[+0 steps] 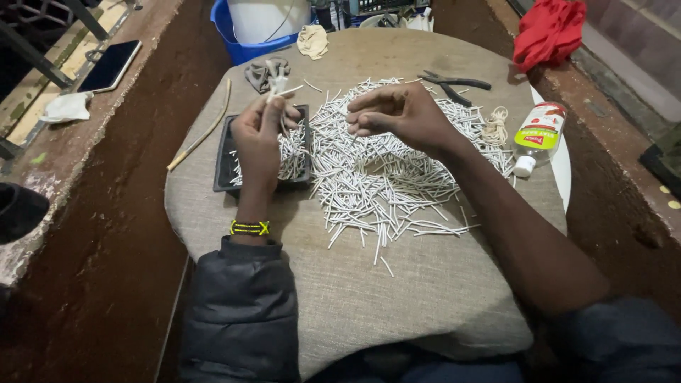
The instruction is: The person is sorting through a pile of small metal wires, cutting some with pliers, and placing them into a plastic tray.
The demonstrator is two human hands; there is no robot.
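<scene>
From the head view, I had my left hand raised over the black tray near the left edge of the cloth-covered round table, fingers clenched around a small bundle of white sticks with one stick jutting out to the right. My right hand hovered over the big heap of white sticks at the middle of the table, fingertips curled and pinched together; I could not tell whether a stick sat between them. I judged the step to be gathering or joining sticks into the piece held in the left hand, and the next move would call for a fine pinch on a single stick from the heap. Black pliers lay near the far edge, coiled twine and a lying plastic bottle toward the right edge, a thin cane at the left edge. The form of the held bundle was hard to make out, and the tray's contents were partly hidden by my hand.
</scene>
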